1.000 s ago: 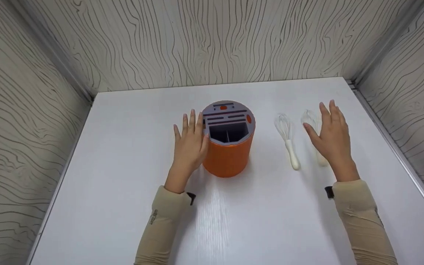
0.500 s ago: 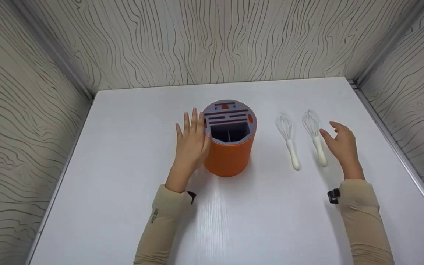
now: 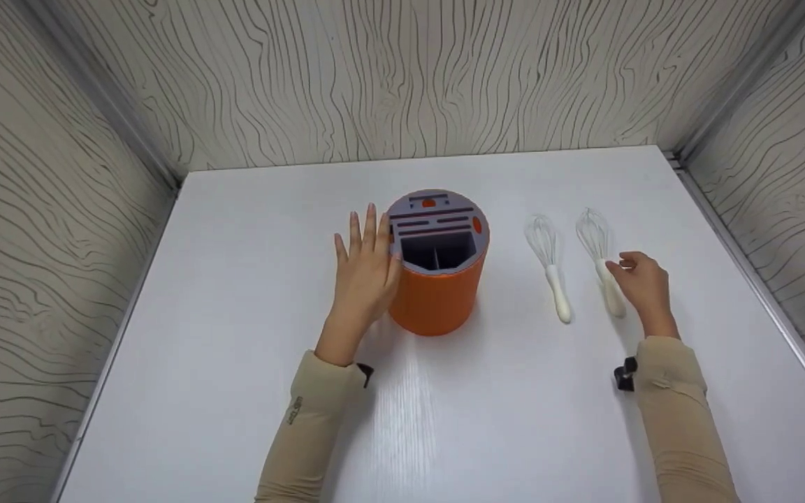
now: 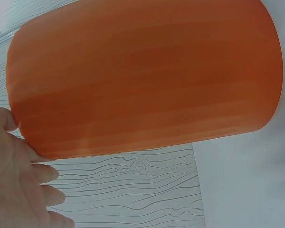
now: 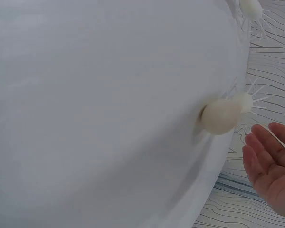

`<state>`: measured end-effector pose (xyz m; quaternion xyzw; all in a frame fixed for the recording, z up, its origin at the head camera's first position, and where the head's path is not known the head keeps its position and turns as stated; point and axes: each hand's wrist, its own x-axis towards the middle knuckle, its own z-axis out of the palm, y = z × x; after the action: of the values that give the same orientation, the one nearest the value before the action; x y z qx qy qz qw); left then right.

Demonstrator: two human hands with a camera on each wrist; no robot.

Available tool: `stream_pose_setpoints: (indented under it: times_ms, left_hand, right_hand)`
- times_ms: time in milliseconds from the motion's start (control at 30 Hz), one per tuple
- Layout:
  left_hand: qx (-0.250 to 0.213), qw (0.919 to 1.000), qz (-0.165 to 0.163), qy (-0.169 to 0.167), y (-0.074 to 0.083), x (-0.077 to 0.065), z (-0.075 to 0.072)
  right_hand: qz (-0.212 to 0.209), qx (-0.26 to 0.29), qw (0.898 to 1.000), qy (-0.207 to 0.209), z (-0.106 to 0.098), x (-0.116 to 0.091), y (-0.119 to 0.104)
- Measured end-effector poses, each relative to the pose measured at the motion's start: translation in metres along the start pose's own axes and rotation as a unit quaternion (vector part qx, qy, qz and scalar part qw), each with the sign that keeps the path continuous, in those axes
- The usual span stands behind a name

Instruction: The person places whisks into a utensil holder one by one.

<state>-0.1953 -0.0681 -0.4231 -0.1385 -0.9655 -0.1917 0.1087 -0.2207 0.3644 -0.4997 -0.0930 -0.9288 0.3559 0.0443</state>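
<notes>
An orange cylindrical knife and utensil holder [image 3: 434, 304] with a grey slotted top stands upright on the table. My left hand [image 3: 364, 279] lies along its left side, fingers straight; in the left wrist view the fingertips touch the orange wall [image 4: 147, 80] near its top. To the right lie two wire whisks with cream handles. My right hand [image 3: 646, 285] is beside the handle of the right-hand whisk [image 3: 613, 304], its thumb tip overlapping it in the head view. The right wrist view shows loosely bent fingers [image 5: 263, 149] apart from that handle [image 5: 218, 116].
The other whisk [image 3: 558, 297] lies between the holder and the right-hand whisk. Wood-grain panels enclose the white table [image 3: 235, 314] at the back [image 3: 402, 84] and both sides.
My right hand has drawn back from over the right-hand whisk, then come in beside its handle with the fingers more bent. The left hand stays at the holder.
</notes>
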Motion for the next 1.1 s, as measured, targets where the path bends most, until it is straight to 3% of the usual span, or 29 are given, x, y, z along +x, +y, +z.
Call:
stream_pose_setpoints:
  times_ms: [300, 433, 633, 867, 1100]
  left_hand:
    - [0.002, 1.0000, 0.003, -0.006, 0.000, -0.001, -0.001]
    - [0.002, 0.9999, 0.003, -0.015, 0.000, -0.001, -0.002]
    - [0.006, 0.9999, 0.003, -0.013, 0.000, -0.001, -0.002]
    - [0.018, 0.9997, 0.002, -0.016, 0.000, 0.000, -0.002]
    - [0.035, 0.9991, 0.001, -0.022, -0.001, 0.001, -0.003]
  right_hand:
    - [0.046, -0.009, 0.996, -0.081, 0.005, 0.004, 0.008]
    - [0.052, -0.015, 0.994, -0.099, 0.006, 0.006, 0.010]
    - [0.077, -0.015, 0.991, -0.105, 0.009, 0.009, 0.012]
    - [0.087, -0.010, 0.992, -0.085, 0.013, 0.008, 0.013]
    - [0.117, 0.053, 0.988, -0.082, 0.014, 0.004, 0.015]
